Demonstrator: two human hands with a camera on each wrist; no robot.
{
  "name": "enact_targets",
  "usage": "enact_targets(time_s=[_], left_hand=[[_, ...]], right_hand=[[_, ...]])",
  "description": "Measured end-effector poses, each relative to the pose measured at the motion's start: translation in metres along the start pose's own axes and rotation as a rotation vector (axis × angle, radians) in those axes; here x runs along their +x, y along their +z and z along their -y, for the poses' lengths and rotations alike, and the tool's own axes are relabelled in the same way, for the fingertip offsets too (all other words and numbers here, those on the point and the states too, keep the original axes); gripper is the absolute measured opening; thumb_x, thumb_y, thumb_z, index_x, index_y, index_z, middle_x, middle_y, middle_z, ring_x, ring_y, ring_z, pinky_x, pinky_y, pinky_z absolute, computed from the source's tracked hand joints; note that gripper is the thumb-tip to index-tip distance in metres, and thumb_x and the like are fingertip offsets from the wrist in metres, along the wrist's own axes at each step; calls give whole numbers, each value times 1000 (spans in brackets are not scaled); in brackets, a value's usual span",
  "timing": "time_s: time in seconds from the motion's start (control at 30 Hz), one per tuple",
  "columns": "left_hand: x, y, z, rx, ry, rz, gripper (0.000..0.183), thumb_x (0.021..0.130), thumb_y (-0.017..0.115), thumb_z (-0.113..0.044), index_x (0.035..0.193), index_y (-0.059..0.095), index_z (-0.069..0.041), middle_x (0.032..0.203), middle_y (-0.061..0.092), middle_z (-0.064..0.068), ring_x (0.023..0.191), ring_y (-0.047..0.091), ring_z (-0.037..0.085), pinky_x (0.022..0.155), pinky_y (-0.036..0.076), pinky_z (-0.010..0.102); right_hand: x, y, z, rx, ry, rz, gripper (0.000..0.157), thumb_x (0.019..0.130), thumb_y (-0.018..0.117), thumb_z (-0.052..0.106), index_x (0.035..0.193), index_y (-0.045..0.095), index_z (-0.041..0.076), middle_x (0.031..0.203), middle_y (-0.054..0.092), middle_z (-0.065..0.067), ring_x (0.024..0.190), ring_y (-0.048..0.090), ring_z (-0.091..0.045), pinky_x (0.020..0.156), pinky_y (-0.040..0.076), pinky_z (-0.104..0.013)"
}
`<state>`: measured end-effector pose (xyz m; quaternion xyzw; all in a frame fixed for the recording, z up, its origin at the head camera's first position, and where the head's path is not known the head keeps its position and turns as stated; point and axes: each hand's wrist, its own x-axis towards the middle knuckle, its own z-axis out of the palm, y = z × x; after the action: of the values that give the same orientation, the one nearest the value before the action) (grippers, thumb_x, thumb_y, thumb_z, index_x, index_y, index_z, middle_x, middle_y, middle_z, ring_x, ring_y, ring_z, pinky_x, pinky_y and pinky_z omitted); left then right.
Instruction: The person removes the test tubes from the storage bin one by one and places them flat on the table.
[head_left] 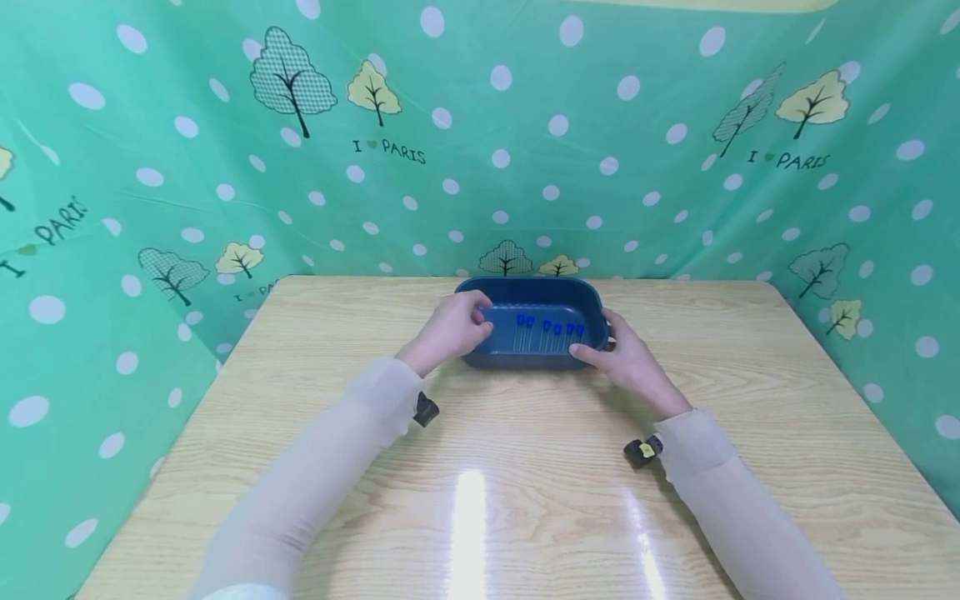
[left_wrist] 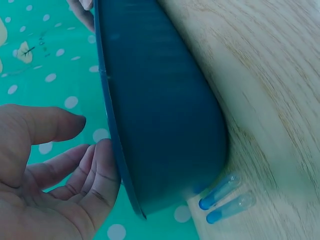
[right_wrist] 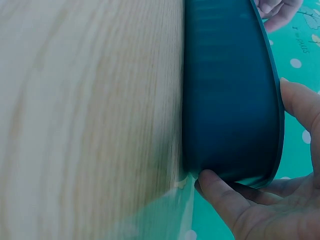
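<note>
A dark blue oval basin (head_left: 532, 362) stands at the far side of the table. Several clear tubes with blue caps (head_left: 547, 325) lie in a row inside it. My left hand (head_left: 457, 327) is at the basin's left end, fingertips right at the rim, thumb apart and nothing between them. My right hand (head_left: 626, 354) grips the right end, its thumb over the rim and its fingers around the outer wall. Two blue-ended clear tubes (left_wrist: 227, 200) lie on the table beside the basin in the left wrist view; in the head view they are hidden.
The light wood table (head_left: 525, 483) ends at a green polka-dot curtain (head_left: 525, 192) close behind the basin. More curtain hangs along both sides. Light glares off the near tabletop.
</note>
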<state>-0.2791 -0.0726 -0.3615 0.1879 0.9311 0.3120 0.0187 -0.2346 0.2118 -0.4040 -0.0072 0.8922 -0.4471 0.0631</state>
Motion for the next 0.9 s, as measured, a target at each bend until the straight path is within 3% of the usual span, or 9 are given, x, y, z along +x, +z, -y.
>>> enact_targets(time_s=[0.53,0.9], left_hand=[[17,14,-7,27,-22,44,35,88,65,-16,120,61,-4,91,62,4,81,59,18,71,49,32],[33,22,-7,-43,-78,83,37,89,65,-15,123,59,-2,92,61,5,81,58,19,73,49,34]], right_hand=[[0,-1,1,1,10,4,98,85,67,48,154,6,14,152,25,-24,129,40,-42,98,42,-53],[0,-2,1,-4,12,3,100,84,67,50,154,6,14,152,24,-24,130,40,-42,99,40,-53]])
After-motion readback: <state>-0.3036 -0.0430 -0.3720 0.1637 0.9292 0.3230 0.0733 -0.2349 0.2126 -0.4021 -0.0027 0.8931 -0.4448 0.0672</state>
